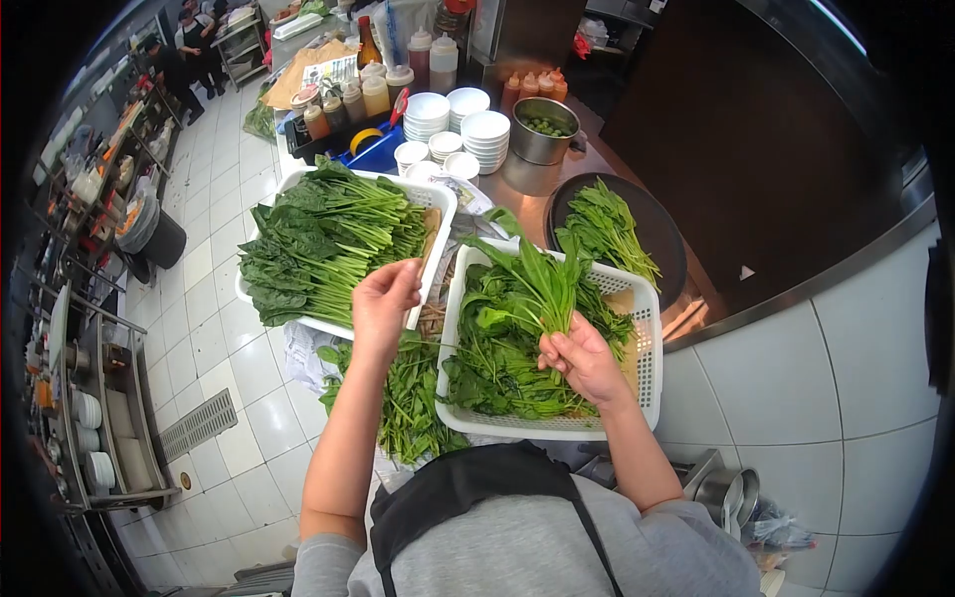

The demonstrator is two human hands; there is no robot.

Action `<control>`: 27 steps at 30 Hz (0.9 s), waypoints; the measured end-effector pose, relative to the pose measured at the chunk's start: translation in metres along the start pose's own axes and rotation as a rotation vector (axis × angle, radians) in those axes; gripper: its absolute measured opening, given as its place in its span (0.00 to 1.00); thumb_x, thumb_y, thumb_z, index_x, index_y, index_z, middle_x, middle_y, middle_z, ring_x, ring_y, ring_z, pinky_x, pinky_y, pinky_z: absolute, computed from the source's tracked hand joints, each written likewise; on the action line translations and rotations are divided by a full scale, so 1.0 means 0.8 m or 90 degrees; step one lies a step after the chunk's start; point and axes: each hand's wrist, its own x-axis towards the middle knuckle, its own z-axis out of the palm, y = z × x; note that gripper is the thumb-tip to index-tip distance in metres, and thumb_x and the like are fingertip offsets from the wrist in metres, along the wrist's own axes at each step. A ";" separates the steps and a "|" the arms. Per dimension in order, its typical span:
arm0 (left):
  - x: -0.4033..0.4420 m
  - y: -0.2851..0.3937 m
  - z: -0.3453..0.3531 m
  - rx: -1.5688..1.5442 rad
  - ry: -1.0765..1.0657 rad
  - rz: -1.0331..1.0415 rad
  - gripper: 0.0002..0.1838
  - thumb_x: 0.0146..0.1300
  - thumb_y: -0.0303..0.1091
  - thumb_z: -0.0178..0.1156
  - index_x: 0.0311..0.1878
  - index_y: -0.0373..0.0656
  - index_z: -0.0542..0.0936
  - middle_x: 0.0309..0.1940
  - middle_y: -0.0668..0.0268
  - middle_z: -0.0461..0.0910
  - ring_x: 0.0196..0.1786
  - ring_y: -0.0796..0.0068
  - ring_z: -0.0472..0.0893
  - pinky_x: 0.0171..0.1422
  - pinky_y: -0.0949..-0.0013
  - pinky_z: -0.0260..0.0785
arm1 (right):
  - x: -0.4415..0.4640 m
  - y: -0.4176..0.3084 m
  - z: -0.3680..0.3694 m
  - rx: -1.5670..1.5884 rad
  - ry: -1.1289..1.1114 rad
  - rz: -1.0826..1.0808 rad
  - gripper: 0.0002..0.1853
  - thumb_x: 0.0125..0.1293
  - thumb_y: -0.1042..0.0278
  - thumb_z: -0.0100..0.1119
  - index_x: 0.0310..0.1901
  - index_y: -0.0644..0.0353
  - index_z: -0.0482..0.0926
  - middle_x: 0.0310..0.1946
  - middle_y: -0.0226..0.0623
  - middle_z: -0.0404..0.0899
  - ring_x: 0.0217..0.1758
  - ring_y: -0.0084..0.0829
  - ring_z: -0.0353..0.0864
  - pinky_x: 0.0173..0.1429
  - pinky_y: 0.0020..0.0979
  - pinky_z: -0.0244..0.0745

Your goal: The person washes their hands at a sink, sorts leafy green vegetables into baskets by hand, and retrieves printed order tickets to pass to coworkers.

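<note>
My right hand (587, 363) grips the stems of a small bunch of leafy greens (542, 284) above the right white basket (649, 348). More loose greens (487, 368) lie in that basket. My left hand (386, 303) is raised at the near right edge of the left white basket (445, 224), fingers pinched together. Whether anything is between those fingers I cannot make out. Dark green spinach-like leaves (318, 239) fill the left basket, stems toward the right. Between and below the baskets lies a loose pile of greens (413, 398), partly behind my left forearm.
A round black tray (671, 249) at the right holds another bunch of greens (609, 231). Behind stand stacked white bowls (485, 139), a metal pot (544, 129) with green pieces, and squeeze bottles (443, 62). Shelves line the left, and people (194, 45) stand far back.
</note>
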 end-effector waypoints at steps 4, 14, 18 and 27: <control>-0.029 0.010 0.003 0.207 -0.120 -0.056 0.18 0.70 0.42 0.48 0.43 0.38 0.82 0.29 0.64 0.82 0.32 0.77 0.78 0.42 0.71 0.71 | 0.007 -0.005 0.001 0.124 -0.034 -0.028 0.14 0.69 0.72 0.46 0.55 0.59 0.64 0.32 0.29 0.68 0.31 0.18 0.67 0.47 0.26 0.70; -0.085 -0.048 0.097 0.121 -0.484 0.079 0.27 0.62 0.29 0.58 0.63 0.39 0.64 0.55 0.57 0.70 0.60 0.64 0.69 0.71 0.60 0.50 | 0.022 -0.021 0.024 0.279 -0.010 -0.131 0.10 0.66 0.77 0.47 0.49 0.61 0.66 0.42 0.40 0.73 0.46 0.34 0.75 0.53 0.36 0.72; -0.079 -0.041 0.086 0.447 -0.501 0.104 0.12 0.67 0.36 0.51 0.49 0.43 0.77 0.31 0.67 0.79 0.45 0.67 0.78 0.69 0.49 0.44 | 0.018 -0.014 0.008 0.183 0.043 -0.143 0.10 0.68 0.73 0.48 0.49 0.59 0.64 0.38 0.40 0.73 0.46 0.34 0.76 0.51 0.37 0.74; -0.107 -0.021 0.061 0.631 -0.556 0.208 0.10 0.62 0.29 0.56 0.46 0.45 0.79 0.41 0.66 0.77 0.52 0.69 0.74 0.70 0.44 0.40 | 0.018 -0.056 -0.047 -0.082 0.031 -0.035 0.11 0.70 0.69 0.47 0.52 0.57 0.64 0.30 0.28 0.70 0.28 0.20 0.67 0.39 0.24 0.68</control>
